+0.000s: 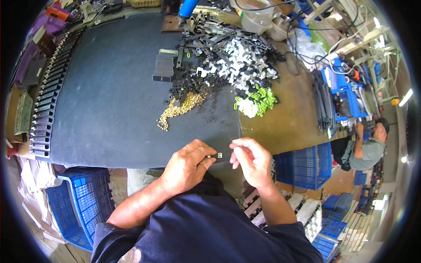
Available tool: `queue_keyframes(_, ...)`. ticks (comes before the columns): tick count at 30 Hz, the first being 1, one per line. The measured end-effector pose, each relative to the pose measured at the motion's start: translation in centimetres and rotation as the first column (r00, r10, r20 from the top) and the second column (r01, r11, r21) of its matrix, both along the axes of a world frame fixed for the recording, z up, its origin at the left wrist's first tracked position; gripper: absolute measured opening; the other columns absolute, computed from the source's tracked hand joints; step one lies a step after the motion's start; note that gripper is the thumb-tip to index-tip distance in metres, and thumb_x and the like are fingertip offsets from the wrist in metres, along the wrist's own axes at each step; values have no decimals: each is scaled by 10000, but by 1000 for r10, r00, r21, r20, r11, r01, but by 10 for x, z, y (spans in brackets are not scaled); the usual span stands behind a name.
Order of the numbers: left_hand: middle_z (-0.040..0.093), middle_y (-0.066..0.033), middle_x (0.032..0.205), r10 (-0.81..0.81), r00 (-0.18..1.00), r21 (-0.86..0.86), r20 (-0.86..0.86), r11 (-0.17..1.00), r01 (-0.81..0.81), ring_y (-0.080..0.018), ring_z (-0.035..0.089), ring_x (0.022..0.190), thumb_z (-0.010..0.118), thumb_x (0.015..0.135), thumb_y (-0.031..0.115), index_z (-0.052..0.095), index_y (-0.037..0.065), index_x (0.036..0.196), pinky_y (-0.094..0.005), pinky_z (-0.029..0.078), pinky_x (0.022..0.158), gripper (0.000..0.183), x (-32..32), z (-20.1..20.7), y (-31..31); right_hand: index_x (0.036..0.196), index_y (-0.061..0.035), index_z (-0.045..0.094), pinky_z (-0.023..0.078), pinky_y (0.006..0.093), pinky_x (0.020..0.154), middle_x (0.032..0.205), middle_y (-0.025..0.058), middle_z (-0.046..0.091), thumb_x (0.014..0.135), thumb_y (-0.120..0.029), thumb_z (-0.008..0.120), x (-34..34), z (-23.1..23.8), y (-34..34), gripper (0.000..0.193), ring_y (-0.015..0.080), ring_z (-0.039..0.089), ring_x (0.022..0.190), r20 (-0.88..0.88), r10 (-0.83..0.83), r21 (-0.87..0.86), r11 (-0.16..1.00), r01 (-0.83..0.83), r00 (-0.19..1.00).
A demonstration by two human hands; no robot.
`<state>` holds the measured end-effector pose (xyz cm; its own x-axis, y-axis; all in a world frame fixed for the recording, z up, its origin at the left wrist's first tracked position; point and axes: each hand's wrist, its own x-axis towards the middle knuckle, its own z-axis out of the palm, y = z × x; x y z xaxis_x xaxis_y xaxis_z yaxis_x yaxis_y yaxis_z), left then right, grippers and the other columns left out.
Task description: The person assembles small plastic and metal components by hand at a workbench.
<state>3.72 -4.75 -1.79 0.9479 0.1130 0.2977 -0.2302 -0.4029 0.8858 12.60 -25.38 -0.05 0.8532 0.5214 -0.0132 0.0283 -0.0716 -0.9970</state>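
Note:
Just over the near edge of the dark work table, my left hand (186, 165) pinches a small silvery metal piece (219, 155) between thumb and fingertips. To its right, a little apart, is my right hand (252, 162), its thumb and fingertips drawn together; anything between them is too small to make out. Beyond the hands lie a pile of tiny brass-coloured parts (179, 109), a heap of lime-green clips (265, 101) with white pieces (248, 108) beside it, and a mound of small white and silvery parts (247, 61).
Black strip-like parts (210, 33) heap at the back. A stack of grey plates (164, 66) stands left of them. Black parts line the left table edge in a row (44, 114). Blue crates (79, 201) sit below the table. Another person (368, 151) is at far right.

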Motion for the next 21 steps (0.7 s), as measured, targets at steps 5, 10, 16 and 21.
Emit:
queue_keyframes(5,721,-121,989,-2,1000,9,30,1000,2,-265,696,827,758,895,10,720,0,1055,-369,572,722,165,0,2,2,1099,27,692,503,217,596,969,60,701,998,7,681,14,1,-17,103,82,626,707,286,-103,-213,962,168,953)
queue_keyframes(10,724,-110,977,-12,1000,23,-23,1000,13,-231,681,769,761,894,10,717,-7,1051,-356,565,695,164,-1,2,1,1022,14,717,486,254,596,877,55,693,924,23,748,41,-4,-35,103,97,598,667,591,-87,-386,842,376,802)
queue_keyframes(16,724,-119,977,-20,999,12,-33,1000,20,-223,682,756,761,893,7,722,-14,1062,-356,567,697,175,1,5,3,983,8,690,547,376,663,890,149,688,897,12,751,63,1,-20,105,293,676,703,636,35,-432,844,318,771)
queue_keyframes(21,733,-154,987,-23,1000,-20,7,1000,23,-308,714,885,753,896,10,725,-19,1073,-395,576,781,182,0,3,3,929,-13,682,510,412,648,840,161,648,882,21,735,66,4,-13,79,339,637,698,636,69,-450,843,296,769)
